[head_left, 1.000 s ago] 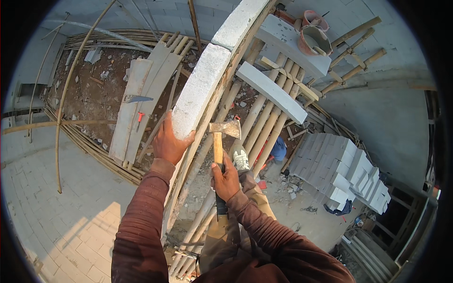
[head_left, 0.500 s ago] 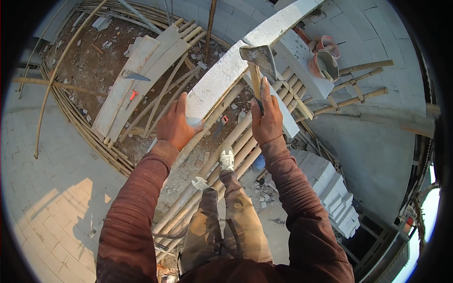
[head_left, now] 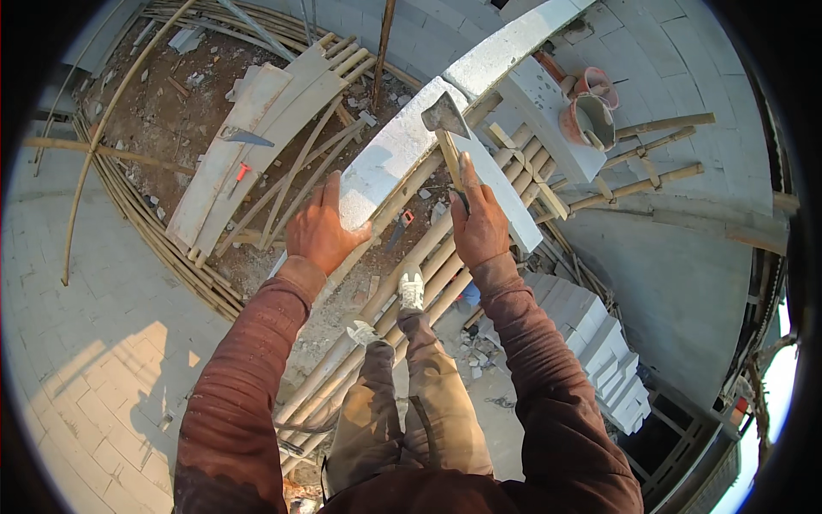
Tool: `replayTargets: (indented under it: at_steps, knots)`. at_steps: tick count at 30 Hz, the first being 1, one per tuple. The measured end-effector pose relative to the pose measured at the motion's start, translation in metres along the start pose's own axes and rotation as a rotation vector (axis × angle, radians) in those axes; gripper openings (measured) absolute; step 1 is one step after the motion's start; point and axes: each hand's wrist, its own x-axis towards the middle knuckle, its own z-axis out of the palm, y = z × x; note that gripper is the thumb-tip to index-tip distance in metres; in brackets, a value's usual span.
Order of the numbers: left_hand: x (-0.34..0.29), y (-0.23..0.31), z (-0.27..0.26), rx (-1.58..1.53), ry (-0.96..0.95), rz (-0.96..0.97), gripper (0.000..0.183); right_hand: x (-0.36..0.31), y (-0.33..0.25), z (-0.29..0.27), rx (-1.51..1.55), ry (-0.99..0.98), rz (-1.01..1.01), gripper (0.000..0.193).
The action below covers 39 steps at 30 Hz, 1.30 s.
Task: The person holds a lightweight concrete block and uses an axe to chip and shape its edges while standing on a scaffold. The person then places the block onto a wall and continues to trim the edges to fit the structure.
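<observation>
My left hand [head_left: 318, 230] grips the near end of a pale wall block [head_left: 387, 158], fingers over its left side and thumb toward the right. This block lies in a row along the wall top, with another white block [head_left: 505, 47] beyond it, a thin joint between them. My right hand [head_left: 481, 224] is closed around the wooden handle of a hatchet [head_left: 446, 120]. Its grey metal head is over the right edge of the held block, near the far end; whether it touches cannot be made out.
I stand on bamboo poles [head_left: 437, 267]. Left, planks [head_left: 231, 176] carry a handsaw [head_left: 246, 137] and a red-handled tool [head_left: 241, 173]. Right, mortar buckets [head_left: 591, 120] stand on a pale board [head_left: 544, 111]. Stacked blocks [head_left: 591, 343] are below right. Bamboo rails [head_left: 642, 184] jut from the right.
The hatchet head has moved left and down, onto or just above the block's edge, and has turned. My right hand has shifted slightly left; my left hand stays on the block.
</observation>
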Motion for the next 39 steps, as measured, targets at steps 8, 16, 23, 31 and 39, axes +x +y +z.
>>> replayTargets:
  at_steps: [8,16,23,31,39]
  knots:
    - [-0.001,0.001,-0.005,-0.066,-0.037,-0.039,0.096,-0.01,-0.015,-0.002,0.027,-0.085,-0.008,0.067]
    - [-0.028,-0.074,-0.034,-0.39,-0.178,0.066,0.077,-0.011,-0.009,0.01,-0.021,-0.111,-0.168,0.064]
    - [-0.144,-0.178,-0.08,-0.521,-0.661,-0.306,0.068,-0.007,-0.003,0.008,-0.022,-0.194,-0.059,0.057]
    - [-0.168,-0.178,-0.068,-0.537,-0.497,-0.269,0.068,-0.008,-0.01,0.01,-0.048,-0.163,-0.134,0.057]
    - [-0.185,-0.158,-0.067,-0.423,-0.502,-0.278,0.075,-0.003,0.003,0.009,-0.08,-0.128,-0.211,0.056]
